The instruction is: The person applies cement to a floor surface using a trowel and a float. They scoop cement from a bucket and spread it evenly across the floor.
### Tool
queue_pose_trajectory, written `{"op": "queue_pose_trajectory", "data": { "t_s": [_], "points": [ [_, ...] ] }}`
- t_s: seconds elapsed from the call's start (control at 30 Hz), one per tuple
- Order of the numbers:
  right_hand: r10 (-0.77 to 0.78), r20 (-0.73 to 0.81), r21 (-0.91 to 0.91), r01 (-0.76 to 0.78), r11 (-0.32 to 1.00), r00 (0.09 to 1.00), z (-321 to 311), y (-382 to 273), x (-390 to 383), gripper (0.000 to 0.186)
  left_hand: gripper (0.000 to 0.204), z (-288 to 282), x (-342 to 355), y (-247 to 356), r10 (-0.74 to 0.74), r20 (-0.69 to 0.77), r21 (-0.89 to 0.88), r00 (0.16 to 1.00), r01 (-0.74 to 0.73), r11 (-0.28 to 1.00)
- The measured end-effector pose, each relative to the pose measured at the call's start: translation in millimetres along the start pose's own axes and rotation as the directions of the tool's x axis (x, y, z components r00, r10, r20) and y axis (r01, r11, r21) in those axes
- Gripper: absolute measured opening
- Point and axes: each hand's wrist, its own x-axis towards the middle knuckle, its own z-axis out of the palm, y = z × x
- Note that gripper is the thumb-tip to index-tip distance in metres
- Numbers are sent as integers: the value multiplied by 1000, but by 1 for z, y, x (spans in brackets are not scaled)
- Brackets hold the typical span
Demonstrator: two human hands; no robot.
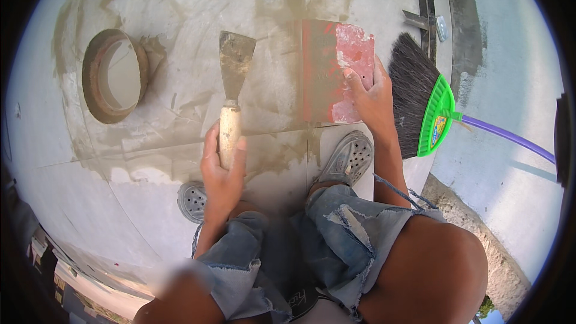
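My left hand (223, 171) is closed around the pale wooden handle of a putty knife (236, 63). Its stained metal blade points away from me, above the tiles. On the right, my right hand (373, 93) grips the right edge of a flat red plastic spreader (355, 54), thumb on top and fingers partly hidden behind. Grey-brown paste coats the left half of the spreader. A gap separates the two tools. Beneath them lies the pale tiled floor (198, 42), smeared with the same grey-brown paste, heaviest along the joints.
A round, paste-stained container (90, 78) sits at the left. To the right lies a broom (414, 87) with black bristles, a green head and a purple handle. Dark metal bars (427, 12) run behind it. My feet in grey clogs (348, 159) rest on the tiles.
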Motion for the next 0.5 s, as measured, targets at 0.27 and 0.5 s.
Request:
{"op": "queue_pose_trajectory", "data": {
  "t_s": [0.27, 0.5],
  "points": [
    [-42, -198, -37, 35, 999, 979, -58, 13, 4, 47, 51, -1, 2, 3, -11, 22, -33, 1000, 12, 999],
    [-43, -140, -41, 37, 998, 989, -61, 34, 9, 48, 54, 1, 6, -16, 161, 29, 88, 987, -163, 983]
  ]
}}
